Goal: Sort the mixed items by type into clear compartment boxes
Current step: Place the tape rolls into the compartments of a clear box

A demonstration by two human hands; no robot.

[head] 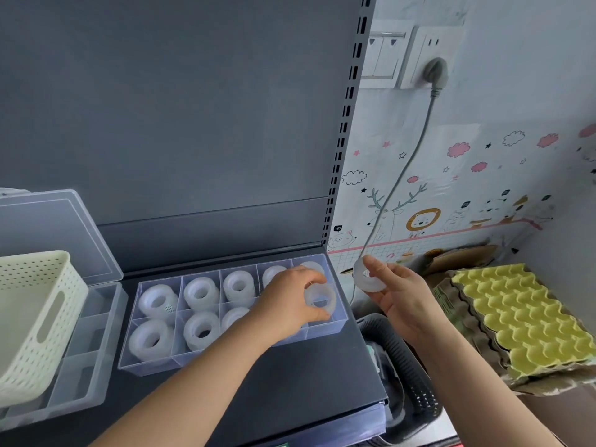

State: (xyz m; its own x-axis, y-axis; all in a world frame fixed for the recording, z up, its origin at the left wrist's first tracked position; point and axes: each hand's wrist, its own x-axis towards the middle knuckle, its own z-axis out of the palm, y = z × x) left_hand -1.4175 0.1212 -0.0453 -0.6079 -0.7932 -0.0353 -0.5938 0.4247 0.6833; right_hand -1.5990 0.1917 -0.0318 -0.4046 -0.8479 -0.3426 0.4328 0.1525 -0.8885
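To my left, a cream perforated basket [32, 317] sits on an open clear lidded box [87, 346]. Off the right edge of the dark shelf [306, 382] I see yellow egg trays [522, 317] and a black basket [416, 391]. The clear compartment box [180, 359] holds tape rolls [201, 291] in its cells. My left hand [287, 301] hides the right-hand cells, its grip curled round a tape roll [319, 296] over the front right cell. My right hand [403, 298], beyond the shelf, pinches a second tape roll [369, 275].
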